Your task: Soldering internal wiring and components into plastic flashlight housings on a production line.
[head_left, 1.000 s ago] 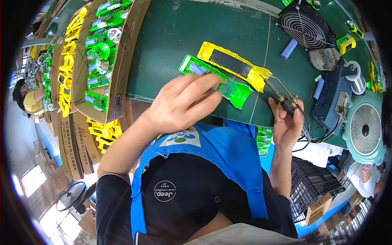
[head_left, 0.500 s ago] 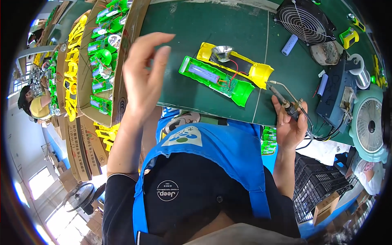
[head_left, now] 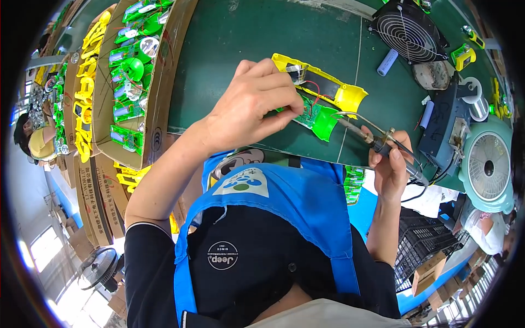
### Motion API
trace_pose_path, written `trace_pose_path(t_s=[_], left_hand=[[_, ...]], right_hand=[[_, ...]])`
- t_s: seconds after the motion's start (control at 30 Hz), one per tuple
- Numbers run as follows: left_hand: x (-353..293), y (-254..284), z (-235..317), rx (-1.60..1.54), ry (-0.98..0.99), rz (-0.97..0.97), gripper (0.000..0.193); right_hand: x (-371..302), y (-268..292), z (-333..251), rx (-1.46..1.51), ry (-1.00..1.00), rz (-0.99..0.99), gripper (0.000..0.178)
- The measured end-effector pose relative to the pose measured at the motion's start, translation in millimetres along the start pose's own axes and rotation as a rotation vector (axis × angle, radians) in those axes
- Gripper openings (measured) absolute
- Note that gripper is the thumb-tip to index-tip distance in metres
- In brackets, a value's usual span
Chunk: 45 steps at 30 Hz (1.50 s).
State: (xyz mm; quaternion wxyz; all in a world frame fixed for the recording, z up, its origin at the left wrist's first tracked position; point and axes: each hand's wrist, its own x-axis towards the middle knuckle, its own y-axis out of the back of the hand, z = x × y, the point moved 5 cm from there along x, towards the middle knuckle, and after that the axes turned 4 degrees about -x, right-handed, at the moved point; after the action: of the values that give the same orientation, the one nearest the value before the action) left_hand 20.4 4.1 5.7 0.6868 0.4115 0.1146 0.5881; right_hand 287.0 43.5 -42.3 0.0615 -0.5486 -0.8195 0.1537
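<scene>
My left hand (head_left: 260, 104) is over the green flashlight shell half (head_left: 325, 124), its fingers pinched together near the circuit board (head_left: 307, 111). What the fingertips hold, if anything, is hidden; the hand also covers the battery end of that shell. Along the shell's far side lies the yellow shell half (head_left: 350, 98), with a partly covered silver reflector (head_left: 296, 74) and red wires (head_left: 311, 86) running between the halves. My right hand (head_left: 392, 167) is closed around a soldering iron (head_left: 355, 132) with a thin curved metal tube, its tip close to the green shell's wide end.
At left, a cardboard box (head_left: 156, 104) holds several green shells, beside a row of yellow shells (head_left: 85, 98). On the right are a black fan (head_left: 404, 30), a blue battery (head_left: 387, 62), a solder spool (head_left: 479, 109), a blue soldering unit (head_left: 442, 128) and a pale green fan (head_left: 488, 167).
My left hand has come right and down from above the table's left side onto the green shell, its fingers closing. The soldering iron has moved slightly left, toward the shell.
</scene>
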Motion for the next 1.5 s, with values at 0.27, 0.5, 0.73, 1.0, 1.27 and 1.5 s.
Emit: trace_pose_path(t_s=[0.27, 0.5, 0.73, 1.0, 1.27, 1.5], left_hand=[[4.2, -14.4, 0.4, 0.106, 0.038, -0.128, 0.012], [16.5, -16.4, 7.4, 0.225, 0.056, -0.168, 0.01], [16.5, -17.3, 6.5, 0.246, 0.043, -0.149, 0.01], [16.0, -18.5, 6.7, 0.233, 0.053, -0.142, 0.011], [16.2, -18.7, 6.7, 0.237, 0.059, -0.151, 0.01], [15.7, -18.5, 8.2, 0.234, 0.061, -0.141, 0.01]], right_hand=[[18.7, -13.4, -12.8, -0.276, -0.046, -0.08, 0.026], [23.0, -21.0, -14.2, -0.373, -0.062, -0.157, 0.021], [21.0, -23.1, -12.4, -0.468, -0.05, -0.175, 0.019], [18.9, -23.3, -10.0, -0.499, -0.016, -0.149, 0.018], [17.5, -22.6, -9.4, -0.48, -0.044, -0.126, 0.018], [10.2, -10.4, -6.8, -0.36, 0.028, -0.107, 0.023]])
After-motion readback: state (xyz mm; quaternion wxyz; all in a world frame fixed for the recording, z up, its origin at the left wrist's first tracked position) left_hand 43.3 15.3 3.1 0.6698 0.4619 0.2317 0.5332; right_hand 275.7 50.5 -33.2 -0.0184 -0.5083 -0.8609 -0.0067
